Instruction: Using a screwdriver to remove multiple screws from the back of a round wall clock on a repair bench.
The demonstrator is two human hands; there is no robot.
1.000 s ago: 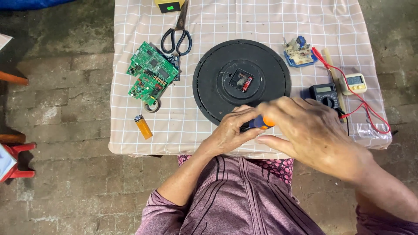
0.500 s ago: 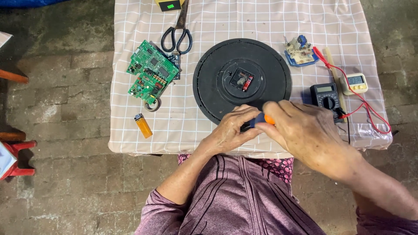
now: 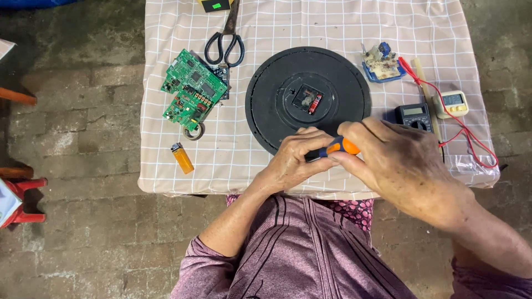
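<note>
Head view, hands (image 3: 354, 158) unmoved, same grip on orange screwdriver (image 3: 337, 147)

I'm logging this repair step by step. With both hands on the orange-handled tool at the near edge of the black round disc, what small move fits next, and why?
Probably free the tool's tip: the left hand and right hand together cover the orange-and-blue-handled tool, hiding its tip, at the near rim of the black round disc, away from the small module at its centre.

Screwdriver (image 3: 338, 148): orange-and-black handle, lying nearly level, gripped between both hands at the disc's five o'clock edge. Disc (image 3: 308, 99): black, round, flat on the cloth, small mechanism at centre.
</note>
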